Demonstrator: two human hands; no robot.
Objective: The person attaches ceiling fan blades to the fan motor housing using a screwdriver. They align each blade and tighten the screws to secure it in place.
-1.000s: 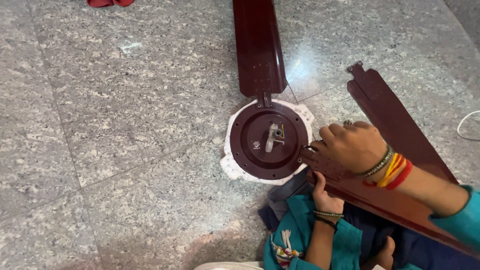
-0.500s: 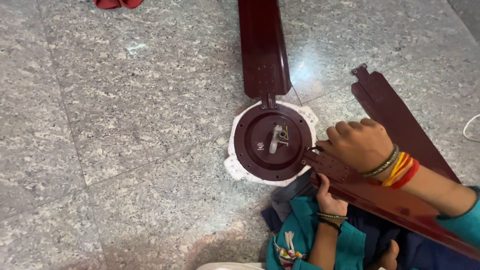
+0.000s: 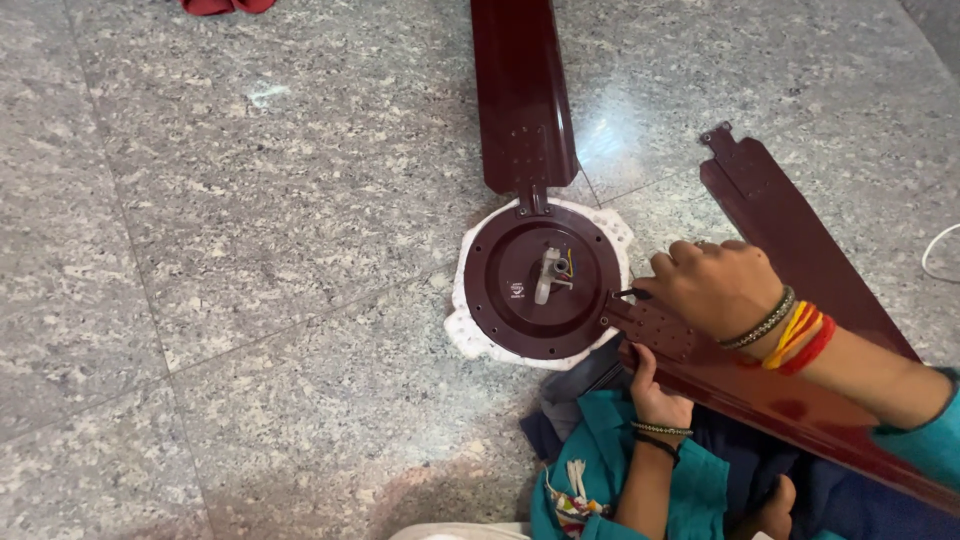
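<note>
A maroon ceiling fan motor hub (image 3: pixel 540 283) lies on a white foam pad (image 3: pixel 470 335) on the stone floor. One maroon blade (image 3: pixel 520 90) is joined to the hub's far side. My right hand (image 3: pixel 715 290) rests on a second blade (image 3: pixel 790 400) where its bracket meets the hub rim, fingers closed around a small dark tool or screw at the joint. My left hand (image 3: pixel 655 395) grips the underside of that same blade from below. A third blade (image 3: pixel 790 225) lies loose on the floor beyond my right hand.
Polished grey granite floor tiles (image 3: pixel 250 250) spread all around. A red object (image 3: pixel 225 5) sits at the top edge. A white cord (image 3: pixel 940 255) curls at the right edge. My teal clothing (image 3: pixel 600 470) and folded legs fill the bottom.
My right hand has shifted slightly along the blade bracket toward the hub. The view has drifted a little; the hub and blades stay put.
</note>
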